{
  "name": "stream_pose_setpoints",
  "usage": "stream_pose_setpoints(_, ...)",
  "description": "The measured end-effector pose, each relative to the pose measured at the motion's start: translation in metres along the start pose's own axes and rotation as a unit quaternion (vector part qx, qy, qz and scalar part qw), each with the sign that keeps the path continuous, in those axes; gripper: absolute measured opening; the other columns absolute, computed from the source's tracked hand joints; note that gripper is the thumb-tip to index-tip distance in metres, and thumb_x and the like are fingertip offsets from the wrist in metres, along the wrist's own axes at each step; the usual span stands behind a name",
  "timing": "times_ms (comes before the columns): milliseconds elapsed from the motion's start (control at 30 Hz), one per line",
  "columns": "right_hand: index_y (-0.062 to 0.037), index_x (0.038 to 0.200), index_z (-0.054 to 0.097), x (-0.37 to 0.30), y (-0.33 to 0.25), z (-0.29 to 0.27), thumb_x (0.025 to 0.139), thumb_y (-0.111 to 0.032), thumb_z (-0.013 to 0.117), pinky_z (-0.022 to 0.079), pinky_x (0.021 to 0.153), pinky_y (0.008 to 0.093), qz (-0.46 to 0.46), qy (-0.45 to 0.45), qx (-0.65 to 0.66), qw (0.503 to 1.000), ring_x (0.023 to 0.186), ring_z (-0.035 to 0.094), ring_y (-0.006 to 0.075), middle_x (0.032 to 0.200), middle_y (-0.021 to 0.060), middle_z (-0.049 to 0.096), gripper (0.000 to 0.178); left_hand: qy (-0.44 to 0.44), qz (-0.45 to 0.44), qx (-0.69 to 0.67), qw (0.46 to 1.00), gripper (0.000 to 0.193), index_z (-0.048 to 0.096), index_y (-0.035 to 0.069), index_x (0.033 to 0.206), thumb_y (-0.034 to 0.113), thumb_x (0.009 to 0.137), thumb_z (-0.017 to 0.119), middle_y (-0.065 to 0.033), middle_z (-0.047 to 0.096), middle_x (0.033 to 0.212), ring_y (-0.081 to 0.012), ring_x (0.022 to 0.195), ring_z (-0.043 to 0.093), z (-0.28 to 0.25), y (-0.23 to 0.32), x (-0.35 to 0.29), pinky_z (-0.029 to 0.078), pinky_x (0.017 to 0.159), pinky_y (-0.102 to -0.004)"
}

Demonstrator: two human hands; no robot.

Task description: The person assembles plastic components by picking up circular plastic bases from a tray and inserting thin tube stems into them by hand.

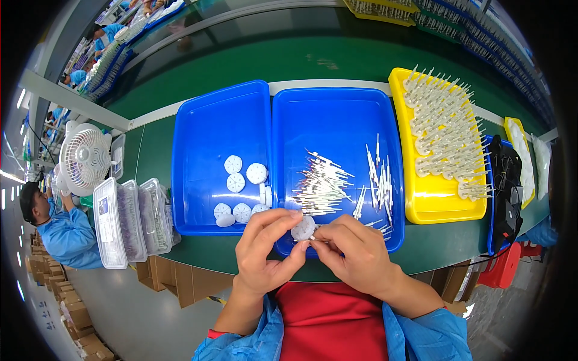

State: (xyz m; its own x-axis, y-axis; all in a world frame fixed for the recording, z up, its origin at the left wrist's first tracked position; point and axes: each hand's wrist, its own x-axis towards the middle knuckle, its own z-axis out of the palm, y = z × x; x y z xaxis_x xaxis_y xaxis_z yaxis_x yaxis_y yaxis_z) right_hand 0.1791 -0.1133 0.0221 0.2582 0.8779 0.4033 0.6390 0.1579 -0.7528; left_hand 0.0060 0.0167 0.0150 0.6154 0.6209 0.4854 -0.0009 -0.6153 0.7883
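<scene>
Between the thumb and fingers of my left hand (268, 249) is a round whitish plastic disc (303, 227), held above the near edge of the right blue tray (331, 111). My right hand (359, 254) pinches at the disc's right edge; a small white end of a thin stick shows at its fingertips, the rest hidden by the fingers. Beyond my hands lies a heap of thin white sticks (320, 185), some with dark reddish ends. More sticks (379, 183) lie along that tray's right side. Several white discs with holes (235, 182) rest in the left blue tray (214, 129).
A yellow tray (436, 209) at right holds rows of discs with sticks standing out (445, 132). Black cables and an adapter (506, 192) lie beyond it. At left stand clear plastic boxes (111, 225) and a white fan (85, 155). A co-worker in blue (66, 234) sits far left.
</scene>
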Motion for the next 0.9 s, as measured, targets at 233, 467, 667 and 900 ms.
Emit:
stream_pose_setpoints(233, -0.0024, 0.114, 0.074, -0.001, -0.001, 0.000, 0.096, -0.004, 0.089, 0.059, 0.059, 0.0382, 0.004, 0.007, 0.012, 1.000, 0.075, 0.075, 0.0271, 0.096, 0.0099, 0.071, 0.023, -0.006, 0.015, -0.043, 0.999, 0.026, 0.080, -0.005, 0.112, -0.008, 0.088, 0.091, -0.0211, 0.075, 0.123, -0.0378, 0.116, 0.081, 0.000, -0.008, -0.009, 0.069, 0.103, -0.0480)
stream_pose_setpoints(467, -0.0070, 0.122, 0.077, -0.002, 0.001, -0.017, 0.095, -0.003, 0.087, 0.060, 0.064, 0.0400, 0.026, 0.031, 0.031, 0.999, 0.076, 0.075, 0.0281, 0.098, 0.0087, 0.071, 0.029, 0.026, -0.047, -0.111, 0.992, 0.022, 0.078, -0.006, 0.108, -0.011, 0.090, 0.089, -0.0208, 0.076, 0.120, -0.0316, 0.110, 0.082, 0.010, -0.001, -0.010, 0.069, 0.094, -0.0381)
stream_pose_setpoints(667, -0.0144, 0.135, 0.079, 0.000, 0.010, -0.037, 0.092, -0.012, 0.083, 0.059, 0.075, 0.0407, -0.066, -0.062, -0.078, 0.993, 0.087, 0.075, 0.0279, 0.104, 0.0049, 0.069, 0.042, 0.005, -0.228, -0.253, 0.940, 0.037, 0.062, -0.007, 0.135, -0.013, 0.101, 0.078, -0.0186, 0.075, 0.115, -0.0185, 0.102, 0.080, 0.018, 0.018, -0.013, 0.066, 0.088, -0.0304)
stream_pose_setpoints(900, -0.0070, 0.132, 0.078, -0.032, 0.027, -0.099, 0.088, -0.009, 0.092, 0.061, 0.074, 0.0398, 0.072, 0.082, -0.188, 0.976, 0.086, 0.077, 0.0295, 0.102, 0.0097, 0.078, 0.046, -0.035, -0.049, 0.144, 0.988, 0.060, 0.070, 0.000, 0.144, 0.013, 0.090, 0.093, -0.0189, 0.076, 0.131, -0.0383, 0.122, 0.073, -0.032, -0.005, 0.009, 0.057, 0.106, -0.0475)
